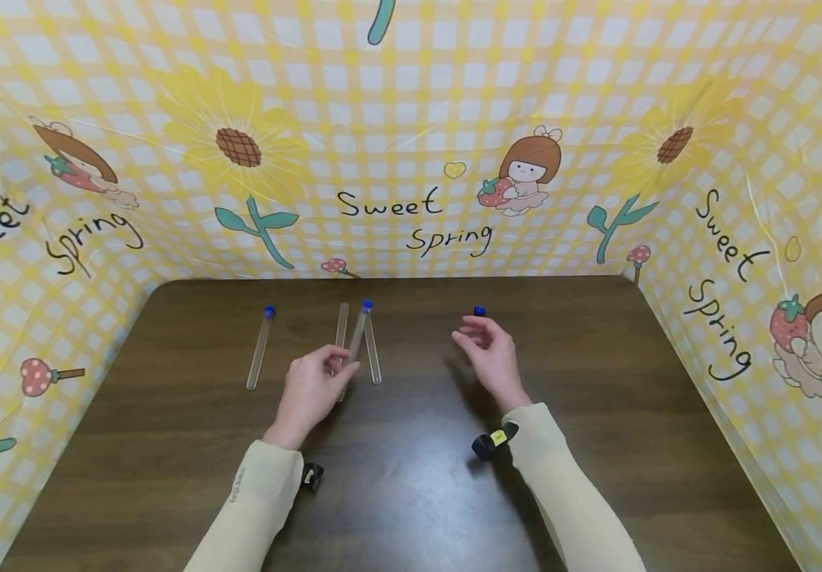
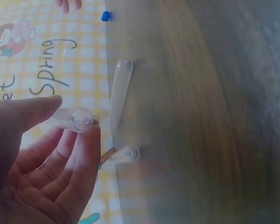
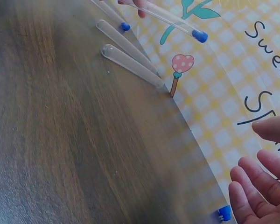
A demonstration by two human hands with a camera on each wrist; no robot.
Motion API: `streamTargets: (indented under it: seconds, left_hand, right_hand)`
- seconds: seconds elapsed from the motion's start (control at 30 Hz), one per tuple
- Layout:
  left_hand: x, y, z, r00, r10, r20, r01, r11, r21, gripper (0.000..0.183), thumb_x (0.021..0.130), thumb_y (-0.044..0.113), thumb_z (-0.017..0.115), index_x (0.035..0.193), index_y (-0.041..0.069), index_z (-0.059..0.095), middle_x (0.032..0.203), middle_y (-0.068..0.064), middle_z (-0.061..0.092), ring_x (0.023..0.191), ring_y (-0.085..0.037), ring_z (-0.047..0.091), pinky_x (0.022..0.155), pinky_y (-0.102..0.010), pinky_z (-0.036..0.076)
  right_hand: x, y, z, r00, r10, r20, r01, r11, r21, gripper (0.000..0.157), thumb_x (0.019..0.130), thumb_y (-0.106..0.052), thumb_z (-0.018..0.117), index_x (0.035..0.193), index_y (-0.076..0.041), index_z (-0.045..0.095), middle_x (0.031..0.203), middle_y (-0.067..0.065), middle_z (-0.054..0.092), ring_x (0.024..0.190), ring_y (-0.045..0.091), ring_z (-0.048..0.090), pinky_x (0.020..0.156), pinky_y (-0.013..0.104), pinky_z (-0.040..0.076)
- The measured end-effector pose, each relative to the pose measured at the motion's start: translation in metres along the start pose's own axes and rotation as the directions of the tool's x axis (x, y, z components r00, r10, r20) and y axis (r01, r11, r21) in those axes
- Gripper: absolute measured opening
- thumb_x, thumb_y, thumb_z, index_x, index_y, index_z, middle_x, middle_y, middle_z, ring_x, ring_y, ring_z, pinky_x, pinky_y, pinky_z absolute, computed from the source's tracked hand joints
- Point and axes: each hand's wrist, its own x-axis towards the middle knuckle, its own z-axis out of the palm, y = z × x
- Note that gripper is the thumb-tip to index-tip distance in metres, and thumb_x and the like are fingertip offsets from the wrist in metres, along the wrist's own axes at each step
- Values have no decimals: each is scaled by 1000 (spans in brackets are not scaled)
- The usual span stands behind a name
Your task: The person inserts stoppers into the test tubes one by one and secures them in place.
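Note:
My left hand (image 1: 313,391) pinches a clear test tube (image 1: 357,338) between thumb and fingers, raised above the table and tilted. A blue cap (image 3: 200,36) is on its upper end; its rounded bottom (image 2: 82,120) faces the left wrist camera. Two uncapped test tubes lie near that hand, one (image 1: 342,322) partly hidden behind the fingers and the other (image 1: 373,353) just right of the held tube. Over the right part of the table, my right hand (image 1: 491,356) holds nothing, its fingers relaxed and apart. A loose blue cap (image 1: 479,311) lies just beyond its fingertips.
Another blue-capped test tube (image 1: 260,349) lies to the left on the dark wooden table (image 1: 411,492). Yellow checked cloth (image 1: 396,143) stands as a wall at the back and both sides. A black wrist camera (image 1: 485,446) sits at the right cuff.

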Motion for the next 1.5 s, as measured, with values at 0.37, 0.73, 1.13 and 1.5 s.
streamTargets:
  seconds: [0.37, 0.73, 1.13, 1.5]
  left_hand:
    - [0, -13, -12, 999, -42, -17, 42, 999, 26, 24, 95, 23, 76, 108, 4, 74, 80, -3, 69, 70, -18, 67, 64, -37, 52]
    - [4, -25, -26, 996, -82, -36, 84, 994, 63, 23, 95, 17, 75, 110, 0, 74, 81, -8, 71, 65, -18, 64, 60, -35, 49]
    - [12, -40, -49, 989, -145, -8, 144, 979, 147, 31, 96, 20, 73, 117, -3, 69, 83, -11, 72, 66, -23, 65, 59, -38, 49]
    - [17, -48, -54, 980, -199, 18, 191, 961, 201, 33, 97, 19, 71, 119, -5, 67, 88, -13, 73, 70, -26, 67, 65, -44, 52]
  right_hand:
    - [0, 0, -9, 1000, 13, -23, -13, 1000, -9, 32, 93, -23, 78, 120, -9, 70, 108, 8, 73, 99, 26, 67, 90, 42, 50]
    - [4, 3, -18, 998, 43, -53, -45, 998, -53, 38, 93, -21, 78, 124, -1, 67, 109, 10, 73, 99, 27, 66, 90, 41, 48]
    - [5, 7, -26, 994, 85, -71, -93, 990, -105, 39, 94, -23, 77, 125, -3, 66, 112, 11, 71, 101, 28, 63, 89, 42, 48]
    - [11, 14, -35, 992, 89, -92, -103, 981, -166, 40, 94, -26, 76, 125, -3, 66, 111, 13, 71, 102, 29, 63, 89, 44, 49]
